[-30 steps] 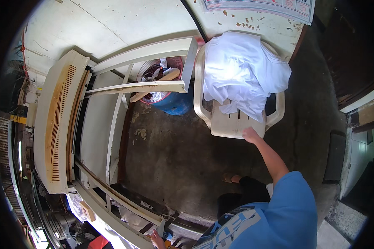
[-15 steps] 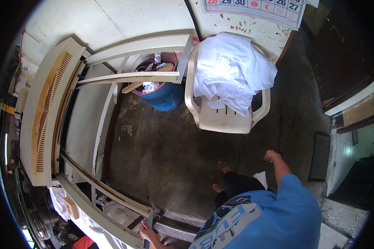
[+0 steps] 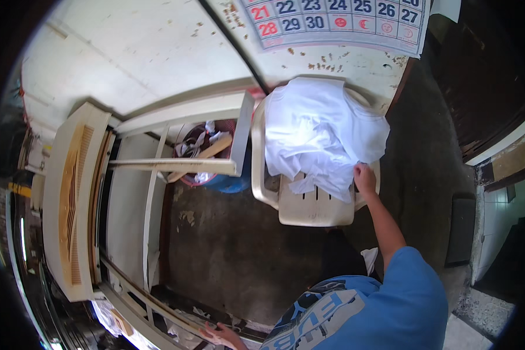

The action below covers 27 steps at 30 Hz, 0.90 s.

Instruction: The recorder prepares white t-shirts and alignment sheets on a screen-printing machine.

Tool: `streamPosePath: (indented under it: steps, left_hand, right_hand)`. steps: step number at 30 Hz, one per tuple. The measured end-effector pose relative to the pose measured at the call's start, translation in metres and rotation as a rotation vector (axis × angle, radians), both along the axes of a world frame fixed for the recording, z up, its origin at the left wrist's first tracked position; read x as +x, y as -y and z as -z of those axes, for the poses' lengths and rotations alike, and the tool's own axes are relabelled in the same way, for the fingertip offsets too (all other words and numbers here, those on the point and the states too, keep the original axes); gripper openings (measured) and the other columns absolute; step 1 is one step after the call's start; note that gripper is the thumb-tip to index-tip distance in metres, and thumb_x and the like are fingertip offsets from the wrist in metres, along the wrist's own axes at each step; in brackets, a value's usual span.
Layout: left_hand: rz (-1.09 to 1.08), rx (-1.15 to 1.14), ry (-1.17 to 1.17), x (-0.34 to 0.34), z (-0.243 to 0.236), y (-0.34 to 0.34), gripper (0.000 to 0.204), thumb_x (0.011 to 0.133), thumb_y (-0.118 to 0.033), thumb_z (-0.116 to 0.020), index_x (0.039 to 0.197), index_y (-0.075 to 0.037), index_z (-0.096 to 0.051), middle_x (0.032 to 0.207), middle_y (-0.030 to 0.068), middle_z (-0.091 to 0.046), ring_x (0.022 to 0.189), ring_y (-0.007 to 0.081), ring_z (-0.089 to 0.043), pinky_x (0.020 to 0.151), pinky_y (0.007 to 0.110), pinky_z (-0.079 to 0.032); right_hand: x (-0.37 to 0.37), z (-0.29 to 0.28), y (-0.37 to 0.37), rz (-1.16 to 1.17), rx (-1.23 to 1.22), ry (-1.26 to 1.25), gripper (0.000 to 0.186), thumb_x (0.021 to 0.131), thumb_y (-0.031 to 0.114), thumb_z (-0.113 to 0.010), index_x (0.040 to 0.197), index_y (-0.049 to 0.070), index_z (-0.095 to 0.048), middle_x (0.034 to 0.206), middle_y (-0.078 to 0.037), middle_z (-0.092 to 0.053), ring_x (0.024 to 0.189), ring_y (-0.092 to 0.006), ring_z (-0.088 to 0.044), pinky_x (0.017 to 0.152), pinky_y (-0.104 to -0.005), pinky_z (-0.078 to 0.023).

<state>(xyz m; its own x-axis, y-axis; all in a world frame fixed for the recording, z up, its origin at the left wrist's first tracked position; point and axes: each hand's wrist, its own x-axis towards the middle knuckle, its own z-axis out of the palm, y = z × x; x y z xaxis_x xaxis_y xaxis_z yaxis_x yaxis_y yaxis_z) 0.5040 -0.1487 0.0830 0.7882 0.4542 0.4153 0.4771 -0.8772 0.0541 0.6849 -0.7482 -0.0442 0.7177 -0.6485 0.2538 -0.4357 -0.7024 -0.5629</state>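
Observation:
A heap of white garments [image 3: 321, 131] lies over the seat and back of a cream plastic armchair [image 3: 315, 216]. At the heap's lower right edge, near the armrest, my right hand [image 3: 365, 178] is closed and appears to pinch the fabric; the fingertips are partly hidden. My left hand [image 3: 223, 335] is low in the picture beside the rail of a cream frame [image 3: 157, 306], its fingers stretched out and apart with nothing in them.
A blue bin [image 3: 233, 181] holding scraps and wood stands behind the frame's upper bars [image 3: 181, 165]. A slotted wooden panel [image 3: 73, 204] is at the left. A calendar [image 3: 338, 23] hangs on the wall above the chair. Dark concrete floor [image 3: 233, 251] lies between chair and frame.
I have come nearer the chair. My right hand has reached forward from beside my body to the white garments. My left hand has left the frame's corner and opened.

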Motion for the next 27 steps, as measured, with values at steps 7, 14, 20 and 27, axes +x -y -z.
streamPosePath:
  steps: [7, 14, 20, 27]
  left_hand:
    - [0.563, -0.384, -0.14, 0.183, -0.018, 0.159, 0.035, 0.071, -0.001, -0.057, 0.105, -0.003, -0.05, 0.124, 0.0217, -0.035, 0.115, 0.0368, -0.035, 0.09, 0.042, -0.035]
    - [0.937, -0.618, -0.255, 0.288, -0.024, 0.282, 0.031, 0.073, -0.002, -0.054, 0.105, -0.003, -0.052, 0.12, 0.0188, -0.041, 0.108, 0.034, -0.042, 0.091, 0.041, -0.035]
    - [1.014, -1.174, -0.488, 0.334, -0.01, 0.372, 0.027, 0.081, -0.01, -0.053, 0.107, -0.003, -0.051, 0.106, 0.0136, -0.053, 0.096, 0.0219, -0.053, 0.079, 0.031, -0.042]
    - [0.897, -1.388, -0.947, 0.391, -0.017, 0.48, 0.043, 0.083, -0.028, -0.055, 0.112, 0.002, -0.045, 0.099, 0.0143, -0.056, 0.079, 0.0158, -0.059, 0.064, 0.027, -0.049]
  right_hand:
    - [0.095, -0.033, 0.105, 0.088, -0.111, 0.163, 0.016, 0.073, 0.011, -0.06, 0.088, 0.007, -0.057, 0.09, -0.012, -0.05, 0.08, -0.0289, -0.052, 0.067, -0.0382, -0.044]
    - [0.11, -0.033, 0.117, -0.089, -0.4, -0.072, 0.023, 0.062, 0.009, -0.063, 0.081, 0.001, -0.053, 0.082, -0.013, -0.048, 0.076, -0.0283, -0.05, 0.077, -0.0392, -0.037]
    - [0.12, -0.047, 0.087, -0.084, 0.543, 0.047, 0.018, 0.076, 0.014, -0.054, 0.085, 0.003, -0.043, 0.071, -0.019, -0.056, 0.068, -0.0378, -0.055, 0.058, -0.0434, -0.042]
    - [0.128, -0.136, -0.015, -0.005, 0.649, 0.273, 0.025, 0.068, 0.008, -0.062, 0.087, 0.001, -0.048, 0.082, -0.019, -0.058, 0.078, -0.0343, -0.058, 0.066, -0.038, -0.044]
